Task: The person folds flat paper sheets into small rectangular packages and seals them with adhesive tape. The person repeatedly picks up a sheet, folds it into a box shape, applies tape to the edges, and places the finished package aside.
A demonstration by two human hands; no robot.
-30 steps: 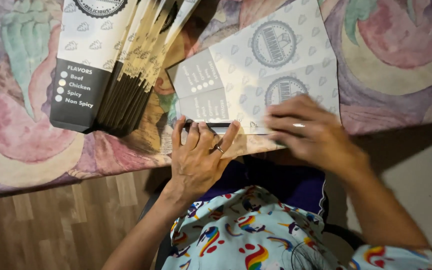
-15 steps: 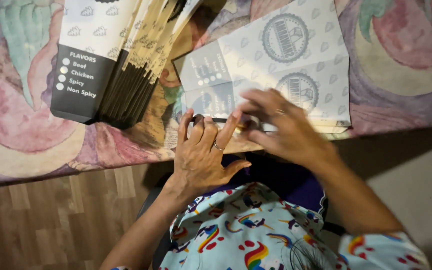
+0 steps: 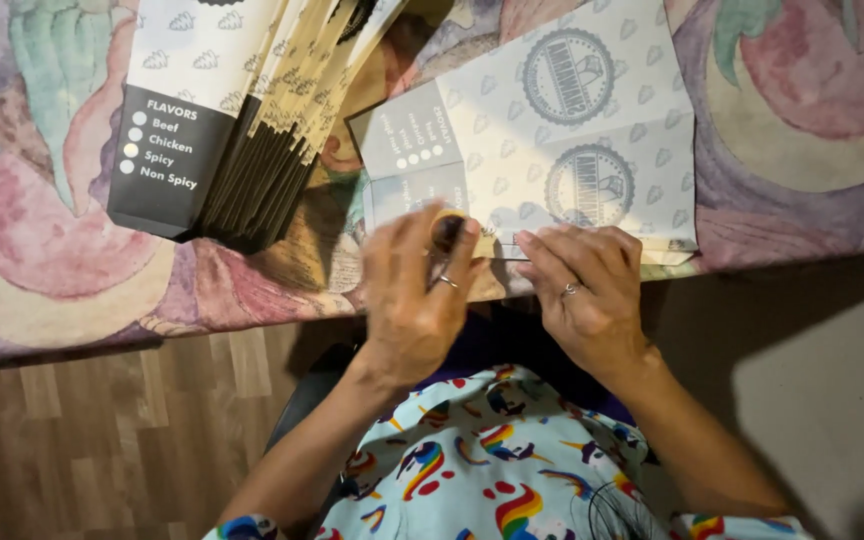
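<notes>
Bag stack beside flat bag

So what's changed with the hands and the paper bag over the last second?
The left hand has lifted off the table edge and now pinches a small dark round object over the flat paper bag. The right hand has slid back toward the bag's near edge and presses it flat. The stack of bags and the patterned tablecloth lie as before.
</notes>
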